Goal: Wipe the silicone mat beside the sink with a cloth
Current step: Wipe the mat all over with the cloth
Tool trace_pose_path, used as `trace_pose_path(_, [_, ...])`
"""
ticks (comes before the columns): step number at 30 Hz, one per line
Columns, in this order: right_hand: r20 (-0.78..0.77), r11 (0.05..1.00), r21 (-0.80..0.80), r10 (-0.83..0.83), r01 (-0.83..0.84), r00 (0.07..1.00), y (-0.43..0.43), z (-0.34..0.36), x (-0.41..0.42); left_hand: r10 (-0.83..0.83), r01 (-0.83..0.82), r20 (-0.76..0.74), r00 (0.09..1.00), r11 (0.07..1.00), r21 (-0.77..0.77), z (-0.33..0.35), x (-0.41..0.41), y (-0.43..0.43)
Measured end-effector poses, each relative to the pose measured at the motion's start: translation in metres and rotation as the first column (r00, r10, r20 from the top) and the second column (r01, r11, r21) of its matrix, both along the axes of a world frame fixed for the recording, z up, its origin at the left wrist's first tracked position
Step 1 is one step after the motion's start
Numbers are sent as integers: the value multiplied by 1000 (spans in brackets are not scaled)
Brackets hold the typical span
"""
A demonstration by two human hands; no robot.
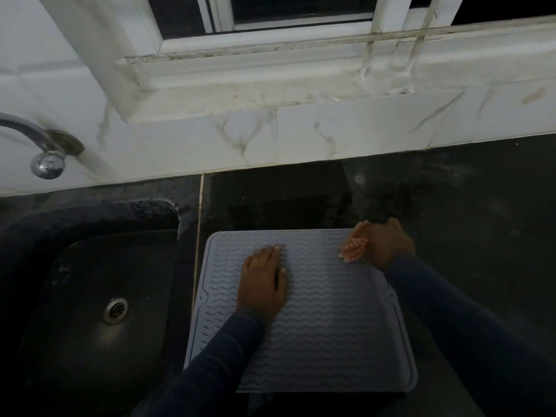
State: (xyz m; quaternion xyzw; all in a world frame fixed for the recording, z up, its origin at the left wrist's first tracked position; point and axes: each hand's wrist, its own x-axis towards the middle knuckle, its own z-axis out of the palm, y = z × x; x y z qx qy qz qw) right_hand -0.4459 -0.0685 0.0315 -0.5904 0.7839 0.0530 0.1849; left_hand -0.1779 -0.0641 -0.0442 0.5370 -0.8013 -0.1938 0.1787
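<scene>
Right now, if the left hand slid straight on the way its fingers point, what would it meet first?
The left hand, flat on the grey wavy-ribbed silicone mat, would likely meet the mat's raised far rim first, then black stone countertop.

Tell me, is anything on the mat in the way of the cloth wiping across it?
Only the person's own left hand, resting flat on the mat left of its middle. The right hand grips the cloth at the mat's far right corner, and the ribbed surface between shows no other object.
</scene>
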Motion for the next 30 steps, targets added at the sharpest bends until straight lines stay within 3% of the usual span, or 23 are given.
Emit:
trace_pose_path(3, [158,978,-175,141,-113,977,-15,10,60,81,-81,-14,997,997,17,0,-3,-13])
trace_pose_path(6, [147,942,-98,332,-320,932,-32,-4,126,98,-104,116,988,994,44,-8,1,-18])
trace_pose_path(12, [-11,957,-7,291,-291,957,-38,-36,114,104,-109,162,981,994,28,-11,2,-17])
trace_pose_path(16, [4,976,10,218,-218,976,-20,-23,45,110,-118,175,978,992,38,-13,3,-17])
trace_pose_path(19, [47,996,24,82,-83,996,0,-12,1,107,-116,190,976,993,36,-14,4,-17])
trace_pose_path(25, [-98,992,66,-102,108,990,-6,3,-21,95,-106,195,976,993,44,-14,3,-16])
trace_pose_path(28, [73,994,-53,-95,99,993,-17,7,13,85,-97,192,978,994,54,-12,2,-16])
trace_pose_path(30, [137,989,-137,68,-49,988,-23,3,57,77,-89,200,977,995,51,-9,1,-16])
